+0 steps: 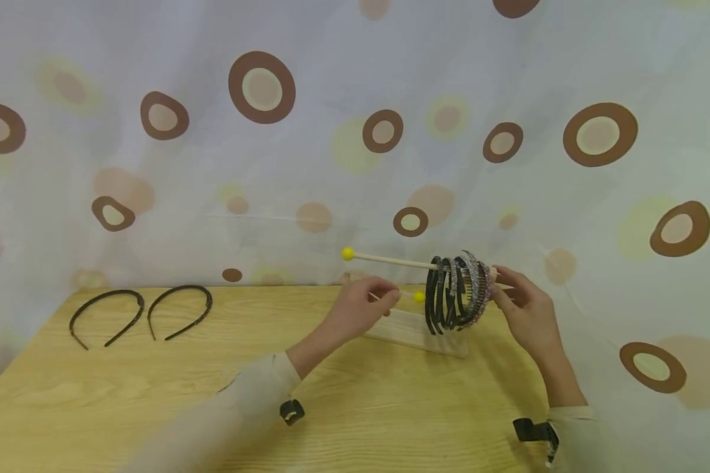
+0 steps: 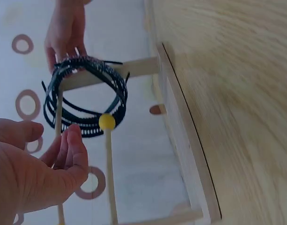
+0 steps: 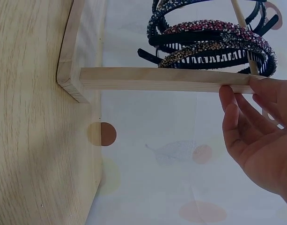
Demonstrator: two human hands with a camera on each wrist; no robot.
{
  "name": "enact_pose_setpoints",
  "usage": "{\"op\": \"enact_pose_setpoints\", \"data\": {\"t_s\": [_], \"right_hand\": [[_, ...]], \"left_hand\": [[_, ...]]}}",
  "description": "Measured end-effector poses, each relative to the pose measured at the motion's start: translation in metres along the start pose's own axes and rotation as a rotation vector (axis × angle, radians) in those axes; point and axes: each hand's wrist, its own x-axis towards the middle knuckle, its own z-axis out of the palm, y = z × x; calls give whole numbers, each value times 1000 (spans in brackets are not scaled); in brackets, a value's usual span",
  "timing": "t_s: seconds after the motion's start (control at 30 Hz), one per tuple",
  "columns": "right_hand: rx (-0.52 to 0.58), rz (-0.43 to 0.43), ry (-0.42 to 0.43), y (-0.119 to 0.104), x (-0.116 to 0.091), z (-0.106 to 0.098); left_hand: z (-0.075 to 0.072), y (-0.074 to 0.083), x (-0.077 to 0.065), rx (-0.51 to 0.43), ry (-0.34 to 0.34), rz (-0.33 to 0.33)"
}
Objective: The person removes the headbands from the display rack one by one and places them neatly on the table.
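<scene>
A wooden headband stand (image 1: pixel 414 335) rises from the table, with rods tipped by yellow balls (image 1: pixel 348 253). Several dark and glittery headbands (image 1: pixel 458 292) hang around the upper rod, bunched toward the right post (image 3: pixel 157 78). My right hand (image 1: pixel 526 312) pinches the top of that post between thumb and fingers, right beside the headbands. To the left of the bunch, my left hand (image 1: pixel 361 305) is held in the air near the lower rod (image 2: pixel 109 178). Its fingers (image 2: pixel 70 145) are loosely bent and nothing shows between them; the upper rod passes behind them in the left wrist view.
Two black headbands (image 1: pixel 106 315) (image 1: pixel 180 309) lie apart on the left of the wooden table (image 1: pixel 154 394). Behind the table hangs a pale curtain (image 1: pixel 331 164) with brown ring patterns. Black straps (image 1: pixel 292 412) are near both sleeves.
</scene>
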Motion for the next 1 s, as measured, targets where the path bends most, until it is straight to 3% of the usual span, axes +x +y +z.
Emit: {"op": "enact_pose_setpoints", "data": {"t_s": [0.17, 0.33, 0.67, 1.0], "right_hand": [[0, -5, -5, -2, 3, -1], [-3, -6, -12, 0, 4, -2], [0, 13, -13, 1, 1, -2], [24, 7, -4, 2, 1, -2]], "left_hand": [[37, 9, 6, -155, 51, -44], [58, 14, 10, -225, 84, -30], [72, 24, 27, -301, 177, -58], [85, 43, 39, -287, 294, -126]]}}
